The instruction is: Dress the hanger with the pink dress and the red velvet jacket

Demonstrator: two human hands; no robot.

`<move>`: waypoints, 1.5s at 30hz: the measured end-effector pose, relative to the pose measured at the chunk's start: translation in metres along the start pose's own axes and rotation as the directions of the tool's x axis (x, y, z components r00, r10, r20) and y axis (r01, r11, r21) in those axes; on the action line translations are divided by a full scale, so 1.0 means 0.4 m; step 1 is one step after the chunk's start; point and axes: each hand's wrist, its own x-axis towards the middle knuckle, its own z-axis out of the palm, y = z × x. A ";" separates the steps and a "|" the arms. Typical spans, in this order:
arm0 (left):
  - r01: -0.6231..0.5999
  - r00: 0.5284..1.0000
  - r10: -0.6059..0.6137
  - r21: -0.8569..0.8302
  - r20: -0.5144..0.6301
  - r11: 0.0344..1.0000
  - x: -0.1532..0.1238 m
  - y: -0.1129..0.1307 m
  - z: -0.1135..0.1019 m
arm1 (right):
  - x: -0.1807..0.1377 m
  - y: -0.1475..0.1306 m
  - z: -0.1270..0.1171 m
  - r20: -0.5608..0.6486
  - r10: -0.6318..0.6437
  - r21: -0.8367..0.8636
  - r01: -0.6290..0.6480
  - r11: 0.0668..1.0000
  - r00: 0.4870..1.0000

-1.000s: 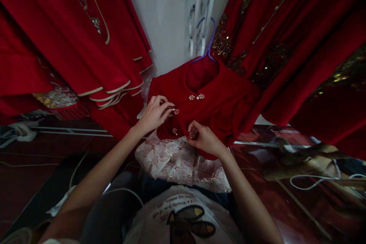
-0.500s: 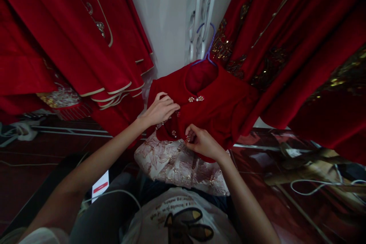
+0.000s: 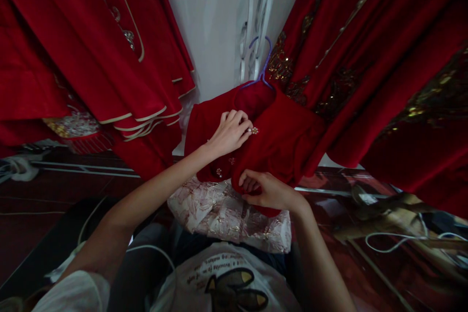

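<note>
A red jacket (image 3: 288, 141) hangs in front of me on a purple hanger (image 3: 263, 66), its front partly open at the bottom. My left hand (image 3: 232, 132) lies over the upper front, fingers curled and their tips at the flower-shaped pearl fastener (image 3: 255, 130) below the neckline. Lower down, my right hand (image 3: 270, 190) has its fingers bent round the jacket's front edge, with the thumb underneath. Another beaded fastener (image 3: 219, 172) shows on the left front panel. Pale pink patterned fabric (image 3: 226, 209) spreads over my lap beneath the jacket.
Red garments with cream piping (image 3: 146, 48) hang at the left, and red garments with gold sequins (image 3: 365, 78) at the right. Behind the jacket stand white metal bars (image 3: 252, 19). A white cable (image 3: 395, 235) and wooden pieces (image 3: 380, 219) lie at the lower right.
My left hand has moved up and right, from the lower front panel to the fastener below the neckline. My right hand has shifted slightly right and down along the jacket's edge.
</note>
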 end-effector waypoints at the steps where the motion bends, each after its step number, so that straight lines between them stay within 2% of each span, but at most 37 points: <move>1: -0.006 1.000 0.006 -0.033 -0.005 0.999 0.001 -0.004 -0.006 | -0.009 -0.001 -0.007 0.020 0.020 0.011 -0.021 1.000 1.000; 3: -0.026 1.000 0.026 -0.104 0.002 0.994 0.001 -0.015 -0.021 | -0.031 -0.003 -0.023 0.054 0.076 0.007 -0.077 0.997 0.996; 6: -0.047 0.997 0.057 -0.172 0.055 0.984 0.003 -0.037 -0.042 | -0.064 -0.006 -0.050 0.042 0.138 -0.017 -0.137 0.990 0.990; 9: -0.082 0.991 0.097 -0.161 0.090 0.984 0.011 -0.049 -0.053 | -0.087 -0.006 -0.068 -0.006 0.167 -0.024 -0.168 0.986 0.986; 13: -0.131 0.988 0.137 -0.091 0.067 0.987 0.022 -0.040 -0.046 | -0.091 -0.003 -0.067 -0.031 0.179 -0.032 -0.180 0.983 0.983; 19: -0.096 0.995 0.096 0.021 0.004 0.995 0.012 -0.026 0.001 | -0.087 -0.005 -0.060 -0.026 0.181 -0.051 -0.182 0.982 0.983; 24: -0.080 0.995 0.085 0.108 -0.046 0.991 0.001 -0.029 0.019 | -0.095 -0.019 -0.069 -0.087 0.206 -0.074 -0.212 0.974 0.975; 28: -0.090 0.993 0.096 0.088 -0.072 0.992 -0.001 -0.023 0.016 | -0.099 -0.026 -0.071 -0.083 0.208 -0.077 -0.214 0.974 0.975; 35: -0.019 0.996 0.019 -0.004 -0.086 1.000 0.002 -0.018 0.002 | -0.088 -0.019 -0.062 -0.077 0.223 -0.076 -0.229 0.970 0.972; 45: -0.001 0.997 0.000 -0.010 -0.082 1.000 0.002 -0.022 0.010 | -0.096 -0.013 -0.058 -0.083 0.232 -0.106 -0.240 0.965 0.969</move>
